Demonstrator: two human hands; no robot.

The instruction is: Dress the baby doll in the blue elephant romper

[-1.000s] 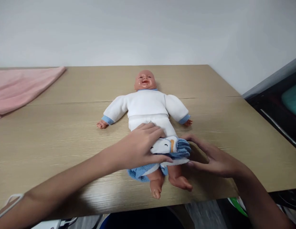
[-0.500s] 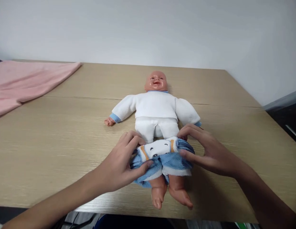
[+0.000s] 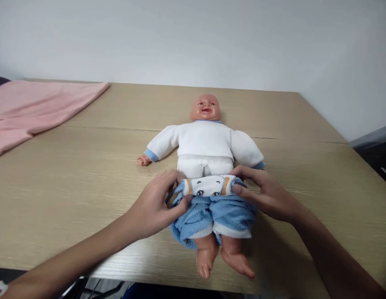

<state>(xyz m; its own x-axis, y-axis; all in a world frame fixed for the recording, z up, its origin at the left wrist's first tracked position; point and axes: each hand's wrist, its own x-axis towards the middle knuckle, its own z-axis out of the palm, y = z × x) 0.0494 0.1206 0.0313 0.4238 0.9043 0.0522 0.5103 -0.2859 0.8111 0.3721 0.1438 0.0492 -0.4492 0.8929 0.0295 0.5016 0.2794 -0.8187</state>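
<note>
Both hands pinched the white, orange-striped waistband of the blue fleece shorts [image 3: 218,212] at lower centre of the frame, the left hand [image 3: 155,204] closed on its left end and the right hand [image 3: 268,194] on its right end. The shorts sat over the thighs of a plastic baby doll in a white fleece suit [image 3: 206,139], which lay face up on the light wooden table [image 3: 71,174] with its bare feet near the front edge. A pink cloth [image 3: 31,107] lay at the upper left, well apart.

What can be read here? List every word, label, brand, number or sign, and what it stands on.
None: no word, number or brand is readable. The white waistband of the blue fleece shorts on the plastic baby doll bears only drawn eyes and orange stripes. The pink cloth and light wooden table show no markings.
</note>
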